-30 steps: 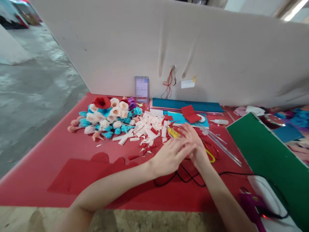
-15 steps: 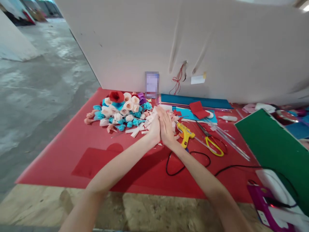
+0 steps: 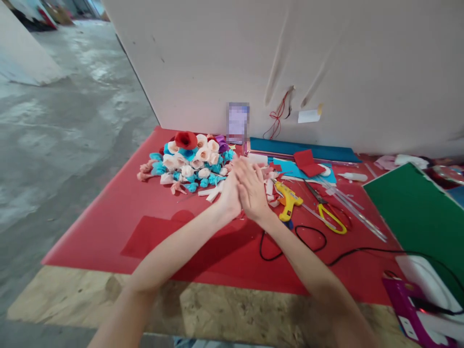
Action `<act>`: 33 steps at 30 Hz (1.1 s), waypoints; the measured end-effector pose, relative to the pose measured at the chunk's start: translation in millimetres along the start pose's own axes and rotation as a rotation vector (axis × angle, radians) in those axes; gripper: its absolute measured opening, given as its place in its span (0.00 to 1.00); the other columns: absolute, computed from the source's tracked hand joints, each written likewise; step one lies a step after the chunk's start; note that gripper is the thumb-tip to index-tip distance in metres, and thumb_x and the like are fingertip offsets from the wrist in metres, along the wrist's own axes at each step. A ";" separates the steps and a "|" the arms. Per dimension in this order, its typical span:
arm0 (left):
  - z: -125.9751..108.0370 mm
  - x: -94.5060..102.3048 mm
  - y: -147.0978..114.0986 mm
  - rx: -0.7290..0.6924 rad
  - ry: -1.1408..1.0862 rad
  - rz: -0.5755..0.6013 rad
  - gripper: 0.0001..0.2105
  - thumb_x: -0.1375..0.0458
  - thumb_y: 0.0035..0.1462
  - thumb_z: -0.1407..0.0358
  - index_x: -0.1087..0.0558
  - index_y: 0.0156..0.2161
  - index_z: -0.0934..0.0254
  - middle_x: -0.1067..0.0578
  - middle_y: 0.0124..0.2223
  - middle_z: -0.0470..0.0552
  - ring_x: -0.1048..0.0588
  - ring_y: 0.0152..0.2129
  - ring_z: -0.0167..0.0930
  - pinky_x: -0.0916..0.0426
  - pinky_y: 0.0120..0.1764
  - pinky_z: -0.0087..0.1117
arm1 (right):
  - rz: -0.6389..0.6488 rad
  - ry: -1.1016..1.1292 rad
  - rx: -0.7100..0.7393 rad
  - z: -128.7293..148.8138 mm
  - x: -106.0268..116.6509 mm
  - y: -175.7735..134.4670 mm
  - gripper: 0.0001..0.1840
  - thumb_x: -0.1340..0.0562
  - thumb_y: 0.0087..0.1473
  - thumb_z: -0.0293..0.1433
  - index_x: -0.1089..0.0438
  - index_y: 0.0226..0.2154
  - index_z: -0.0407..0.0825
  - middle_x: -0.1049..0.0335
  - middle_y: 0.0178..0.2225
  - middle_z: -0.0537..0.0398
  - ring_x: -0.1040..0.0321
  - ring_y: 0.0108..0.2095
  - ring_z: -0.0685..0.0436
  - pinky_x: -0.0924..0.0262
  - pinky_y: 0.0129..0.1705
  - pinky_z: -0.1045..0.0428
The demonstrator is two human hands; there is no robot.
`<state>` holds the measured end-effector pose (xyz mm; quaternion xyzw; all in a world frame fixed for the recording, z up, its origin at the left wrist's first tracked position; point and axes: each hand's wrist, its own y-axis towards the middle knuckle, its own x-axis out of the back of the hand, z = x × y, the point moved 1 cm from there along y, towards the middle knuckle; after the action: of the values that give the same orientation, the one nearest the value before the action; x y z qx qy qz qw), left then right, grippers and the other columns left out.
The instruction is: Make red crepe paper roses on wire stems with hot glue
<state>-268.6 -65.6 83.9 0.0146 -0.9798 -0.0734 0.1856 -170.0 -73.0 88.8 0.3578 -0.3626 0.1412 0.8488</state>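
Observation:
Palm against palm, my left hand (image 3: pixel 229 197) and my right hand (image 3: pixel 253 193) meet above the middle of the red-covered table. The fingers of both are stretched out, pointing away from me. Whether anything lies between the palms is hidden. Cut strips of pale paper (image 3: pixel 213 191) lie just beyond and beneath the hands. To their left is a pile of crepe paper flowers (image 3: pixel 188 166) in white, blue, pink and red. A yellow glue gun (image 3: pixel 288 199) rests close to the right of my right hand.
Yellow-handled scissors (image 3: pixel 331 217), clear glue sticks (image 3: pixel 362 220) and a white glue bottle (image 3: pixel 353 177) lie at the right. A black cord (image 3: pixel 348 251) runs to a purple power strip (image 3: pixel 402 302). A green board (image 3: pixel 416 208) covers the right side. A phone (image 3: pixel 238 123) leans on the wall.
The whole scene has shifted slightly right in view. My hands stay pressed together, the right palm now turned a little across the left, with its fingers slightly more spread.

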 end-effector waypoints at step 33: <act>60.9 25.5 -89.3 0.014 0.640 0.354 0.04 0.42 0.49 0.64 0.28 0.29 0.62 0.29 0.35 0.48 0.33 0.36 0.33 0.47 0.46 0.41 | 0.007 0.044 0.060 -31.7 39.9 -60.9 0.04 0.44 0.52 0.26 0.34 0.31 0.48 0.31 0.30 0.55 0.37 0.33 0.48 0.45 0.40 0.49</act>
<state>-314.5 -147.0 23.8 -0.1316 -0.8600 -0.0254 0.4924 -95.4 -94.1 71.4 0.3787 -0.3408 0.1626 0.8450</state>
